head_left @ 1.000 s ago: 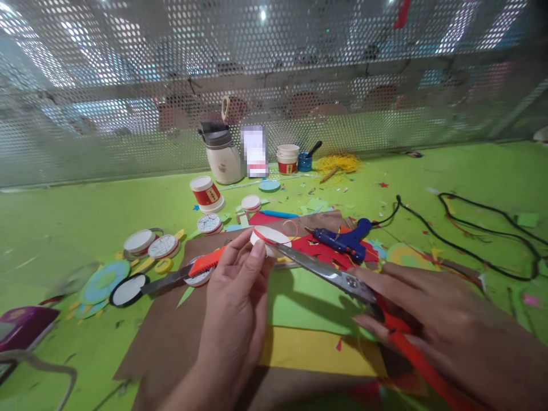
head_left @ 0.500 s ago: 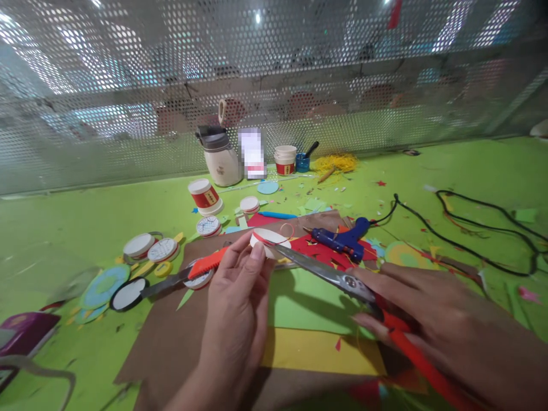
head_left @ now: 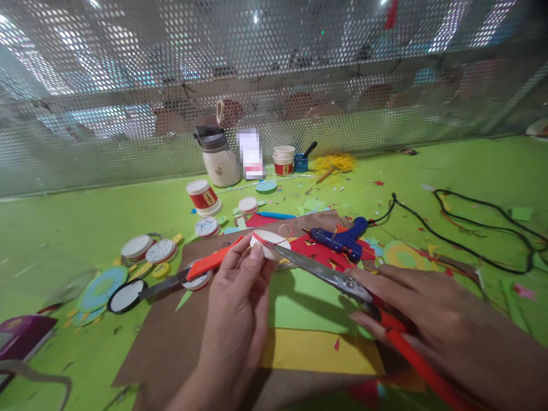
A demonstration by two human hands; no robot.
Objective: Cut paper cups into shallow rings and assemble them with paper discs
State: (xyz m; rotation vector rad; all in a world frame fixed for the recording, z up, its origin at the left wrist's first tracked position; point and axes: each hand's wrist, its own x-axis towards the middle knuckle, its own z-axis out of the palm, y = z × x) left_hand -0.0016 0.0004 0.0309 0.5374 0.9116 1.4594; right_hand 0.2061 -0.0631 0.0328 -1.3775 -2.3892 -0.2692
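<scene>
Over the brown paper sheet (head_left: 171, 337) on the green worktop (head_left: 64, 228), the left hand (head_left: 237, 308) pinched a small white disc (head_left: 268, 242) with a red rim, thumb and fingertips pressed on its near edge, disc raised just above the sheet. The right hand (head_left: 432, 319) gripped the red handles of the scissors (head_left: 329, 277), fingers curled around them; blades were nearly together, tips meeting the disc's right edge. My read: trimming step, cutting around the disc's rim. The next move would call for a small rotation of the disc by the left hand, with the blades kept on the edge line and clear of the thumb. A second pair of scissors with an orange handle (head_left: 188, 271) lay just left of the left hand. A blue glue gun (head_left: 340, 240) sat beyond on red scraps, its black cable (head_left: 471, 251) trailing right. Paper cups (head_left: 201, 197) and more discs were further back and left.
</scene>
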